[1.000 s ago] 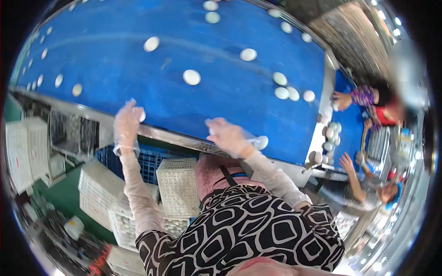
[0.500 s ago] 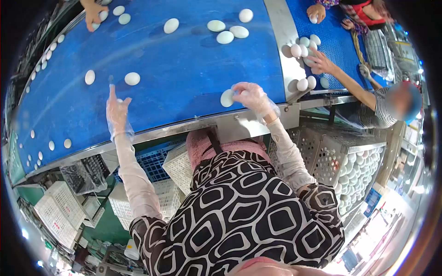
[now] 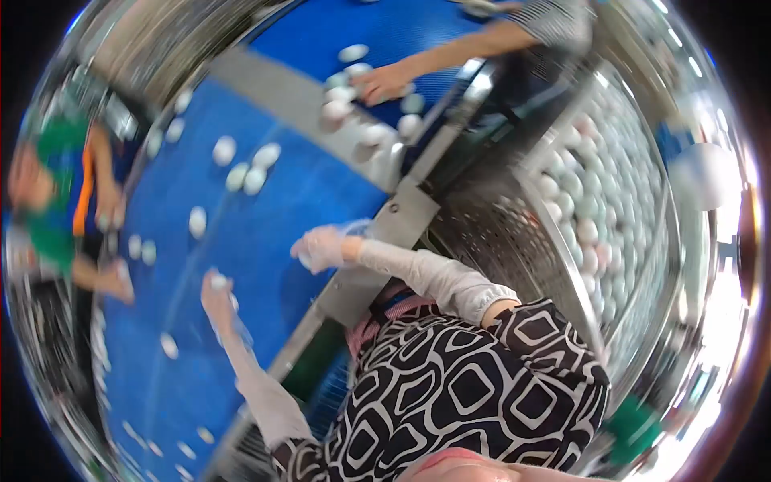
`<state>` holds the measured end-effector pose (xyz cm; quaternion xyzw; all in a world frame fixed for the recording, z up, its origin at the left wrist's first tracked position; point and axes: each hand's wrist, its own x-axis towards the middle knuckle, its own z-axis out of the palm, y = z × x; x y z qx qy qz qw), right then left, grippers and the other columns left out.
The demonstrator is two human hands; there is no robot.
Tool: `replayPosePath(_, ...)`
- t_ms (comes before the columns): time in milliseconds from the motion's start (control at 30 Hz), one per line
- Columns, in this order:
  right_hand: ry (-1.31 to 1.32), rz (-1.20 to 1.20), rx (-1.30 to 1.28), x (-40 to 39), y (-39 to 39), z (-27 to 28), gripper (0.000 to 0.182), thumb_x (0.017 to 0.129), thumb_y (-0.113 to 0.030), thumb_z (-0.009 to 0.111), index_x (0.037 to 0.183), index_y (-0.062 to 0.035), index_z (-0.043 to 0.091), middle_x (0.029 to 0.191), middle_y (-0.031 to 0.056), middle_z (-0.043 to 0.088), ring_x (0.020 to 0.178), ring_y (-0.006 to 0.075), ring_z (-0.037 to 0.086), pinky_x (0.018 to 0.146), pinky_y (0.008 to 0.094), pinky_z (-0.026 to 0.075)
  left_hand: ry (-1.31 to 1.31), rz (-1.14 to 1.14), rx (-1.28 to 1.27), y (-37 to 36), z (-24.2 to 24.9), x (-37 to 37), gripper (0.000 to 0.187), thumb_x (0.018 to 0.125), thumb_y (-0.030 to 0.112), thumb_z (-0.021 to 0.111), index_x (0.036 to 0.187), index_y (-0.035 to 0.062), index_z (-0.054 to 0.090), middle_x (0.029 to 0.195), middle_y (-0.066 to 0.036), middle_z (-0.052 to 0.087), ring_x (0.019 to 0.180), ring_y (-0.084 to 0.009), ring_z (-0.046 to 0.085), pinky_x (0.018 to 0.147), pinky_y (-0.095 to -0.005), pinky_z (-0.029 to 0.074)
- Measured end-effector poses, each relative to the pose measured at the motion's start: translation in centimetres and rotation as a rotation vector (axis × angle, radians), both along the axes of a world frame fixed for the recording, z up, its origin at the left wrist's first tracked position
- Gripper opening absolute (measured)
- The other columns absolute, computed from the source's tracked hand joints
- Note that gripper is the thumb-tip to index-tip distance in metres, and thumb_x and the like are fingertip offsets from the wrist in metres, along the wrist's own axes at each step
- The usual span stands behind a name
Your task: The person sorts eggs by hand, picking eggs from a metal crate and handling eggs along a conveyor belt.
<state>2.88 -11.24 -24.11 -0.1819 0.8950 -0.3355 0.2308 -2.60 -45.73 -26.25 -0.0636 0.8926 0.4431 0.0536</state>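
My left hand, in a clear plastic glove, is over the blue belt with its fingers closed around a pale egg. Another white patch by the palm looks like a second egg, but blur hides it. Closer to the belt's metal edge, my gloved right hand is closed on an egg, mostly covered by the fingers. A single white egg lies left of my left hand. Farther up the belt sit several loose eggs.
A metal divider plate crosses the belt. Beyond it, a co-worker's hand touches a cluster of eggs. Another person in green reaches in from the left. At right stands a large perforated crate full of eggs.
The view has swung to the right and blurred. My left fingers, pointing outward before, are now closed around an egg. My right hand still has its egg.
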Motion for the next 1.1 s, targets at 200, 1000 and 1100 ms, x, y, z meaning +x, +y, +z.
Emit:
replayPosePath(200, 0.016, -0.537, -0.553, 12.8, 11.3, 11.8, 0.064, 0.073, -0.019, 0.08, 0.135, -0.013, 0.067, 0.133, 0.013, 0.069, 0.119, 0.0284, 0.066, 0.105, 0.0369, 0.05, -0.143, -0.424, 0.307, 18.7, 8.0, -5.7, 0.053, 0.079, -0.01, 0.076, 0.129, 0.0002, 0.065, 0.116, -0.011, 0.067, 0.1, -0.0173, 0.065, 0.087, -0.0321, 0.055)
replayPosePath(1000, -0.081, -1.857, 0.332, 80.4, 32.8, 21.9, 0.059, 0.071, -0.039, 0.079, 0.119, -0.006, 0.069, 0.106, 0.0209, 0.072, 0.099, 0.0371, 0.07, 0.088, 0.0429, 0.055, -0.333, -2.262, 0.415, 77.8, 27.0, 53.7, 0.052, 0.078, 0.006, 0.083, 0.128, 0.0056, 0.068, 0.122, -0.005, 0.071, 0.098, -0.012, 0.067, 0.088, -0.0277, 0.054)
replayPosePath(1100, -0.15, -1.794, 0.343, 80.5, 33.1, 21.1, 0.056, 0.081, -0.035, 0.079, 0.127, -0.0061, 0.066, 0.108, 0.0214, 0.07, 0.1, 0.0392, 0.069, 0.089, 0.0453, 0.054, -0.176, -2.384, 0.393, 79.6, 25.4, 59.4, 0.05, 0.078, 0.006, 0.084, 0.125, 0.0049, 0.068, 0.118, -0.004, 0.071, 0.096, -0.0102, 0.066, 0.086, -0.0264, 0.054)
